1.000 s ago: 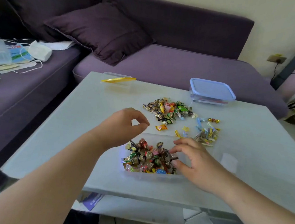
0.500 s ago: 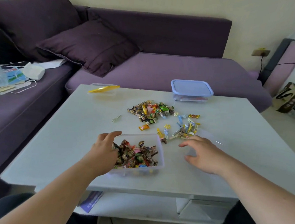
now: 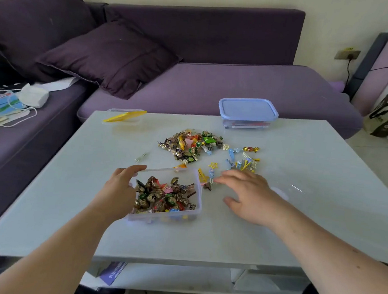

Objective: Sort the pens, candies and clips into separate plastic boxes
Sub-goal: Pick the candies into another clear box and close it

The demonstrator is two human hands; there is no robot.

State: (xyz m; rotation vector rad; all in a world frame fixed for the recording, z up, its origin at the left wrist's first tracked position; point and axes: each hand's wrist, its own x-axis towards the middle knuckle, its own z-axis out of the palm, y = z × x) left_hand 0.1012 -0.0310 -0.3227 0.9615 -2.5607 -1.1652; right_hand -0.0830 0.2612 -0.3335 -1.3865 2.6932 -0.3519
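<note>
Head cam check, progress roughly halfway imo. Clear candy box at near middle of table, decent load of wrapped candies inside. Loose candy pile beyond box, unsorted. Clips scattered beyond-right of box, none boxed. Blue-lidded box far beyond-right of candy box, pens likely inside, can't confirm. Yellow-lidded box far beyond-left, looks unused. Left hand grips box's left wall, fingers curled on rim. Right hand right of box, fingers spread flat, holding nothing.
</note>
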